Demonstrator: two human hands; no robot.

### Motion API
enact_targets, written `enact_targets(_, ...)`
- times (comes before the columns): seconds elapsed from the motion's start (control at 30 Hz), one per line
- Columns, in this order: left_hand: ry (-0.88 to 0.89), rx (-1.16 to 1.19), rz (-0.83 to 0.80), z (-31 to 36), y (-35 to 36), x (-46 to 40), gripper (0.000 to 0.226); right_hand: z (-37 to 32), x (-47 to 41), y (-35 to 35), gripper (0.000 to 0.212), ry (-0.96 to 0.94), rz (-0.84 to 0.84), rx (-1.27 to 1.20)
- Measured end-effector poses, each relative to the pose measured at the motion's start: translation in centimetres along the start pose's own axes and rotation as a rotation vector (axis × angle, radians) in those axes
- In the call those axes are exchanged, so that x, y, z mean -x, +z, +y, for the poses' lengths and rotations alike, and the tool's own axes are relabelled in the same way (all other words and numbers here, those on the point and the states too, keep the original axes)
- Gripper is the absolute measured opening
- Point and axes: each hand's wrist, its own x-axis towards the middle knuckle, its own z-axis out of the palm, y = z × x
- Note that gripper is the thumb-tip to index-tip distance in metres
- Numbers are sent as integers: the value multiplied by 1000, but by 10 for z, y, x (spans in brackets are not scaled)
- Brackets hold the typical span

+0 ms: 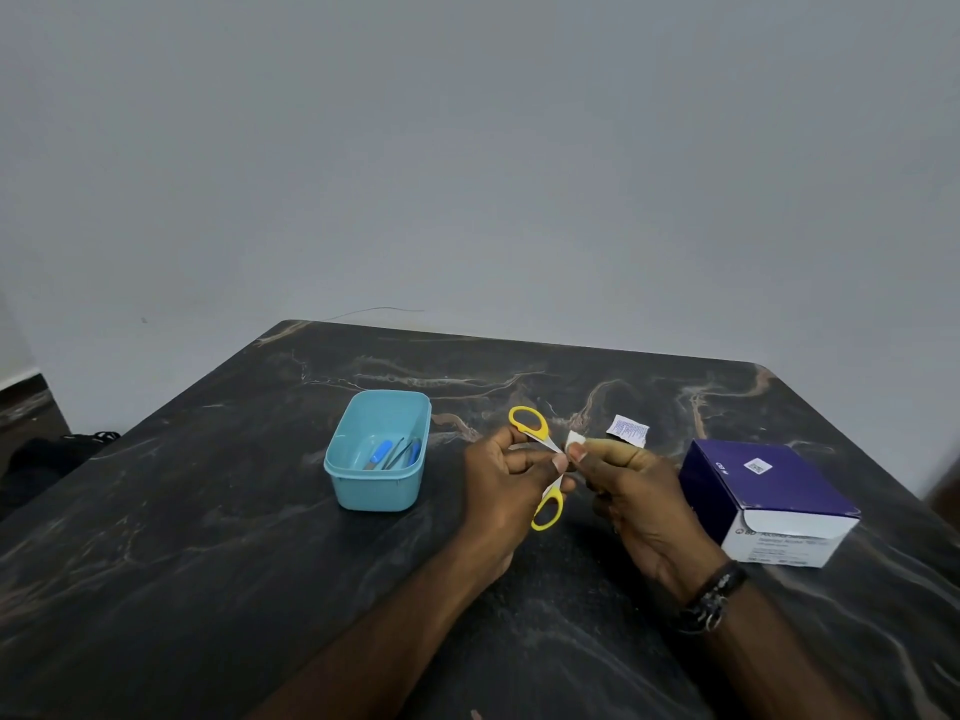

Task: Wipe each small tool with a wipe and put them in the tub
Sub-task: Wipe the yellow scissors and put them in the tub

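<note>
Scissors [540, 462] with yellow handles are up off the dark table [208, 537], held between two hands. The left hand [501, 480] curls its fingers around the middle of them, with the handles spread wide apart, one loop pointing away and one loop pointing back toward the person. I think they are spread like that so the wipe can get at the metal part by part. The right hand [631, 483] pinches a small white wipe [574, 439] between thumb and fingertips and presses it against the metal near where the two halves cross. So both hands are closed on something: the left on the scissors, the right on the wipe. A light blue tub [376, 449] sits on the table just to the left of the hands, close enough for an easy drop. It already has a few small tools [395, 453] inside, some with blue handles, so most of the job looks done. A torn little wipe packet [627, 431] lies on the table behind the right hand. A purple and white box [766, 501] rests on the right, near the wrist with the dark bracelet [711, 597]. The scissors look like the last tool out, though part of the table is hidden by the arms.
</note>
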Motion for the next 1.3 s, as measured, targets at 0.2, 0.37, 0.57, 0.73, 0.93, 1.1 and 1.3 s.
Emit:
enact_targets(0.2,26,-61,6,-1,0,0,17,-1,-1,-1,12,-18,43,-70)
enact_targets(0.37,6,-36,4,-1,-1,1,18,2,-1,0,14,-7,-9,-11)
enact_targets(0.57,27,-88,-9,-1,0,1,18,-2,-2,-3,14,-42,49,-81)
enact_targets(0.73,15,-73,9,-2,-2,-1,18,4,-3,-2,17,18,3,49)
enact_targets(0.93,28,-107,-5,-2,-1,0,17,0,-3,-3,11,-37,68,-70)
enact_targets(1.1,20,-84,0,-1,-2,0,18,5,-3,-3,14,-3,9,45)
enact_targets(1.3,33,-88,-18,-1,-2,0,17,2,-3,-1,13,-42,33,-24)
